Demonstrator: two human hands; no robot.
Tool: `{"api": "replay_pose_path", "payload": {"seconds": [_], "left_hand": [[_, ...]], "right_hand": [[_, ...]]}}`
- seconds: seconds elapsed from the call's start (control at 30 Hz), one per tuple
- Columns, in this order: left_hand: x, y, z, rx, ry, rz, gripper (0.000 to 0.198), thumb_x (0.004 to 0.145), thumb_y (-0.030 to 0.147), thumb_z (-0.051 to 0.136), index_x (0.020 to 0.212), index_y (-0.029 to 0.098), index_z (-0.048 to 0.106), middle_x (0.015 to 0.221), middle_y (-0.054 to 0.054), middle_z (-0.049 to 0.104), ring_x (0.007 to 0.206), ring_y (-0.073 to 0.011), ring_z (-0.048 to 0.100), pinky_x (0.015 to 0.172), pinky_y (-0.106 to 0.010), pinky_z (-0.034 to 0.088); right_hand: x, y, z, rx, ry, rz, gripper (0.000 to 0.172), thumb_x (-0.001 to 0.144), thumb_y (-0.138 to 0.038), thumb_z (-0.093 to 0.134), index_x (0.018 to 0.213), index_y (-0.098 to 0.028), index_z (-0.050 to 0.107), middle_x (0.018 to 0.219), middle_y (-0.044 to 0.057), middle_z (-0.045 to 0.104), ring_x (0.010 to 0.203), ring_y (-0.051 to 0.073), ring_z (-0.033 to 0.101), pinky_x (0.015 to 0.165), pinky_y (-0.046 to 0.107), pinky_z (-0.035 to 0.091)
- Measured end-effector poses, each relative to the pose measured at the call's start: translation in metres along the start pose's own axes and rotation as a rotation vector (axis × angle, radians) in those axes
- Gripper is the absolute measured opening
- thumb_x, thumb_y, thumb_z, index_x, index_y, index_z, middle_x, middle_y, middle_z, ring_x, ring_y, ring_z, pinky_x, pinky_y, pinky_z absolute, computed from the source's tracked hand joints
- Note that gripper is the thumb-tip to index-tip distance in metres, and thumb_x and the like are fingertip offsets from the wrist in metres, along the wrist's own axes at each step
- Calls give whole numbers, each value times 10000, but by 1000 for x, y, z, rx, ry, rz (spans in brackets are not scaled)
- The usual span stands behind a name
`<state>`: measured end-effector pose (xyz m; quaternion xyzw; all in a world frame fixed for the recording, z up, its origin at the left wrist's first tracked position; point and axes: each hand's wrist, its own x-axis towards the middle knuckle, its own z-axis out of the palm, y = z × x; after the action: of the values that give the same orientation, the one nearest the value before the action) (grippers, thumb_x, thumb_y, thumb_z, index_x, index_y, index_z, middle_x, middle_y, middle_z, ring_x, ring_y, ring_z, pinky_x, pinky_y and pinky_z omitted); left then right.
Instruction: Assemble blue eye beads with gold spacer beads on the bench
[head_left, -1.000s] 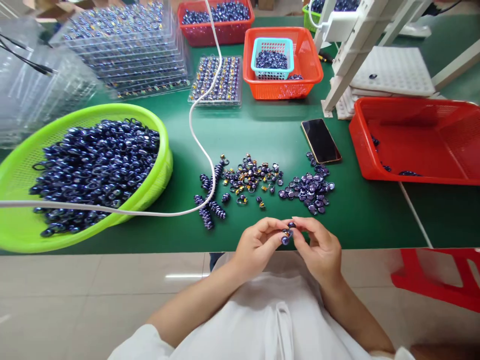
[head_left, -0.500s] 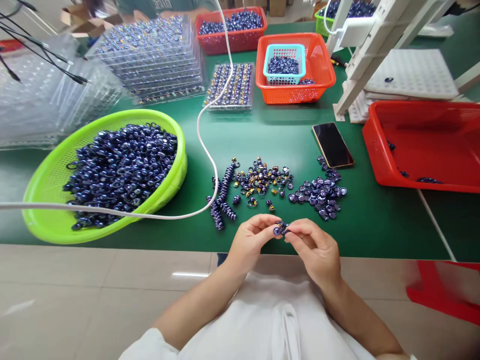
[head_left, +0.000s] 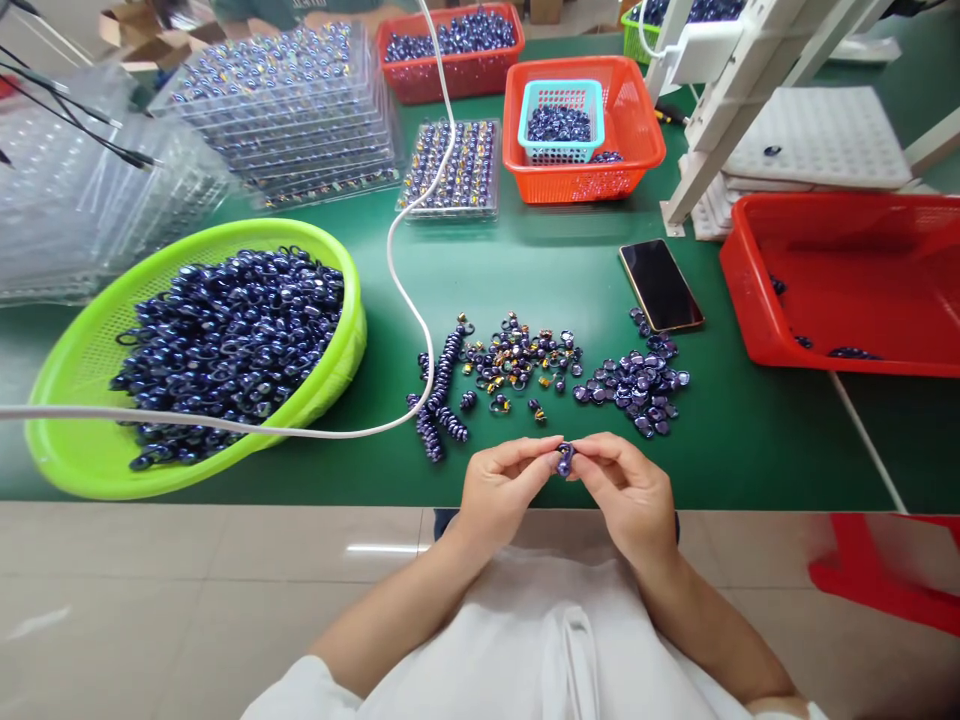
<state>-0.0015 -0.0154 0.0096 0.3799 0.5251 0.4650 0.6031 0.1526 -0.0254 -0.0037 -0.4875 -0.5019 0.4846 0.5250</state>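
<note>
My left hand (head_left: 504,490) and my right hand (head_left: 628,487) meet over the table's front edge, both closed in a pinch. Between their fingertips is a small shiny dark-blue ring-shaped piece (head_left: 565,459), gripped from both sides. Just beyond lie loose dark-blue and gold pieces (head_left: 517,358). Flat dark-blue discs (head_left: 641,390) are heaped to the right of these. On the left, ring-like pieces sit stacked in rows (head_left: 448,370). Fine details of the held piece are too small to make out.
A lime-green basket (head_left: 358,330) full of dark-blue rings stands left, a white cable (head_left: 405,290) crossing it. A phone (head_left: 660,285) lies right, near a red bin (head_left: 862,370). Behind are stacked clear trays (head_left: 322,150), an orange basket (head_left: 585,185) and a metal post (head_left: 720,140).
My fingertips have drawn closer together around the piece, which has turned and now appears more upright. The whole view has shifted slightly. The loose pieces on the table lie as before.
</note>
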Motion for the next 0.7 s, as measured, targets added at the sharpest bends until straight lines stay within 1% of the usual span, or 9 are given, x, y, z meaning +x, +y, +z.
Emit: {"api": "replay_pose_path", "payload": {"seconds": [0.13, 0.3, 0.4, 0.53, 0.63, 0.7], "left_hand": [[-3, -1, -1, 104, -50, 176, 159, 841, 252, 730, 973, 210, 807, 886, -54, 793, 785, -184, 718, 746, -293, 583], [-3, -6, -1, 138, -86, 367, 174, 853, 179, 715, 1001, 226, 794, 913, -63, 790, 811, -190, 706, 782, -324, 568], [-2, -7, -1, 163, -76, 387, 159, 842, 175, 729, 983, 220, 786, 877, -61, 783, 798, -188, 700, 772, -321, 560], [-3, -5, -4, 269, -95, 355, 92, 860, 217, 713, 938, 190, 753, 861, -69, 752, 777, -184, 691, 737, -298, 547], [-4, -1, -5, 324, -141, 406, 86, 899, 198, 650, 955, 186, 713, 874, -70, 735, 773, -174, 681, 735, -285, 540], [-6, 2, -5, 345, -151, 466, 95, 909, 170, 620, 966, 191, 695, 879, -69, 733, 776, -172, 672, 738, -285, 535]], "right_hand": [[1, 0, 0, 6, 12, 2, 82, 896, -213, 675, 959, -241, 719, 872, 2, 717, 758, 130, 715, 712, 238, 633], [0, 1, 0, -26, 37, 17, 80, 892, -263, 686, 957, -226, 715, 857, 12, 735, 752, 148, 723, 694, 260, 641], [0, 1, -1, -2, 1, 60, 122, 888, -302, 692, 975, -216, 703, 846, 15, 736, 697, 139, 715, 649, 253, 637], [1, -1, -2, 91, -113, 137, 201, 898, -354, 673, 1042, -214, 681, 841, 16, 714, 602, 109, 665, 546, 226, 603], [1, -2, -3, 154, -180, 166, 193, 922, -356, 643, 1050, -217, 683, 841, 12, 695, 580, 91, 642, 547, 218, 587], [-1, -1, -2, 186, -190, 178, 193, 931, -355, 631, 1059, -221, 685, 850, 12, 685, 583, 89, 639, 556, 224, 590]]}}
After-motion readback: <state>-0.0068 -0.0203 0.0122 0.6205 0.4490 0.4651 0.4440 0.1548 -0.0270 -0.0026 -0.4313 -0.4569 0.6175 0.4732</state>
